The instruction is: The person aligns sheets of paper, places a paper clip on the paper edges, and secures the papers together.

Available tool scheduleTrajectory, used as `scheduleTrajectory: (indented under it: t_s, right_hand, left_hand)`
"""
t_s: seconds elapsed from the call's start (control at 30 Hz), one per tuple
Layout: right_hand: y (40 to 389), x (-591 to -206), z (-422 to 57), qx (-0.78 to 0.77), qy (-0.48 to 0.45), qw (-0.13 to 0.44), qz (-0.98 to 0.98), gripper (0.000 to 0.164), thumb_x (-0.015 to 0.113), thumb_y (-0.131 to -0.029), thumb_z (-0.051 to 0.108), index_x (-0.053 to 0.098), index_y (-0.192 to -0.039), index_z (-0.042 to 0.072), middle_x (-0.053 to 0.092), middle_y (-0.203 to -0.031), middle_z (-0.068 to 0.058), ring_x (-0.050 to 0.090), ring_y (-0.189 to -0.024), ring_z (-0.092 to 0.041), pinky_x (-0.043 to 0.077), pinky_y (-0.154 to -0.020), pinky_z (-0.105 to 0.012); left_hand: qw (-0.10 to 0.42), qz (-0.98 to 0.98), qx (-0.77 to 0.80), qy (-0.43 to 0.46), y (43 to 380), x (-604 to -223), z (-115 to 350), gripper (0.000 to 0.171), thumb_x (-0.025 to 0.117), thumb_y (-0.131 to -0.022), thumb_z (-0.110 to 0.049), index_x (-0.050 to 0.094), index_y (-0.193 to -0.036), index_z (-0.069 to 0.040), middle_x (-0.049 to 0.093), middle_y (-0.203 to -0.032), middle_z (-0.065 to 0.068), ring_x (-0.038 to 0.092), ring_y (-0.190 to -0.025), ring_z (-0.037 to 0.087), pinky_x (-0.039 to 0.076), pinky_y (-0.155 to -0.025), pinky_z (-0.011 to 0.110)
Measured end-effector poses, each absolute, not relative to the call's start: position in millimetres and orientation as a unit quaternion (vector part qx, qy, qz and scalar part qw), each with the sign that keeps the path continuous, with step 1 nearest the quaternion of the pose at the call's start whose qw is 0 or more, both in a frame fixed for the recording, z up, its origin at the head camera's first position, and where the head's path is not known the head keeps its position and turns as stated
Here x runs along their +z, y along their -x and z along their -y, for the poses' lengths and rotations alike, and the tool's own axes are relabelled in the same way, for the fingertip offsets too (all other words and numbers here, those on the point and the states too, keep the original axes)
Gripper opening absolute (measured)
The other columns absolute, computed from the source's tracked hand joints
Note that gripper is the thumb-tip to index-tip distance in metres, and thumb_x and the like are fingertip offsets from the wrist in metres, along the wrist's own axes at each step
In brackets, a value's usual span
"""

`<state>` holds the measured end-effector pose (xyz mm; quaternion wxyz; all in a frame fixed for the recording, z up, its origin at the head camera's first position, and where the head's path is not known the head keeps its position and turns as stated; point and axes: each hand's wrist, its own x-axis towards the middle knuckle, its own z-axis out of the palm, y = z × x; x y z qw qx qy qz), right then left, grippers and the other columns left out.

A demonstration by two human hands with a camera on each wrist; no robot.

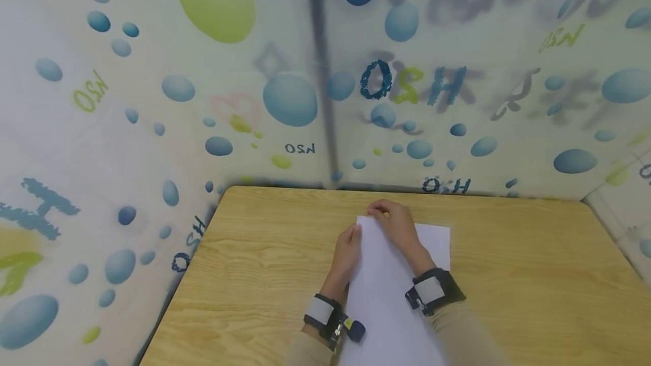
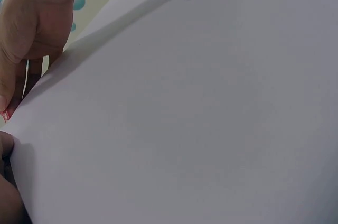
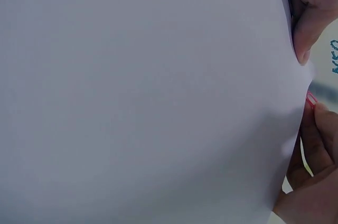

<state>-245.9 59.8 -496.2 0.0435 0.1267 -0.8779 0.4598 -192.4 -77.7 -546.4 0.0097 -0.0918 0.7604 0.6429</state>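
Note:
White paper [image 1: 381, 298] is lifted off the table in front of me. My left hand [image 1: 347, 252] grips its left edge near the top corner, thumb on the near face in the right wrist view. My right hand [image 1: 400, 229] is at the paper's top edge and pinches a small red paper clip [image 3: 312, 99] between thumb and finger. The paper clip is beside the corner; whether it touches the sheet I cannot tell. Behind the paper, part of the left hand's fingers is hidden.
The wooden table [image 1: 254, 258] lies under the hands. Another stretch of white paper [image 1: 436, 242] shows right of the right wrist; whether it is a separate sheet is unclear. A patterned curtain [image 1: 244, 72] hangs behind the table's far edge and along its left side.

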Motion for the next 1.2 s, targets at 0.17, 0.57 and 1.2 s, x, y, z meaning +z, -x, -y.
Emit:
scheduleTrajectory:
  t_s: [0.17, 0.57, 1.2]
  right_hand:
    - [244.8, -496.7, -57.4, 0.457, -0.129, 0.036, 0.879, 0.012, 0.065, -0.094, 0.018, 0.072, -0.100, 0.011, 0.071, -0.096, -0.003, 0.065, -0.097, -0.021, 0.049, -0.086, -0.040]
    - [242.3, -494.0, -54.1, 0.468, -0.133, 0.036, 0.873, 0.012, 0.064, -0.095, 0.015, 0.072, -0.102, 0.010, 0.070, -0.098, -0.004, 0.064, -0.099, -0.022, 0.049, -0.088, -0.041]
    - [240.9, -497.6, -52.2, 0.456, -0.148, 0.046, 0.876, 0.013, 0.064, -0.095, 0.012, 0.072, -0.105, 0.009, 0.071, -0.098, -0.004, 0.064, -0.094, -0.021, 0.050, -0.083, -0.041]
  left_hand:
    - [0.009, -0.759, 0.645, 0.090, 193.7, -547.5, 77.7, 0.038, 0.039, -0.105, -0.037, 0.065, -0.114, -0.011, 0.058, -0.089, 0.000, 0.054, -0.080, 0.015, 0.043, -0.071, 0.031]
    - [0.005, -0.760, 0.644, 0.083, 193.3, -546.0, 78.3, 0.038, 0.038, -0.106, -0.036, 0.064, -0.116, -0.010, 0.059, -0.091, 0.001, 0.056, -0.081, 0.015, 0.044, -0.071, 0.032]
    - [0.012, -0.755, 0.651, 0.084, 192.0, -547.4, 77.7, 0.039, 0.038, -0.105, -0.038, 0.063, -0.119, -0.011, 0.060, -0.092, 0.001, 0.056, -0.081, 0.015, 0.044, -0.072, 0.032]
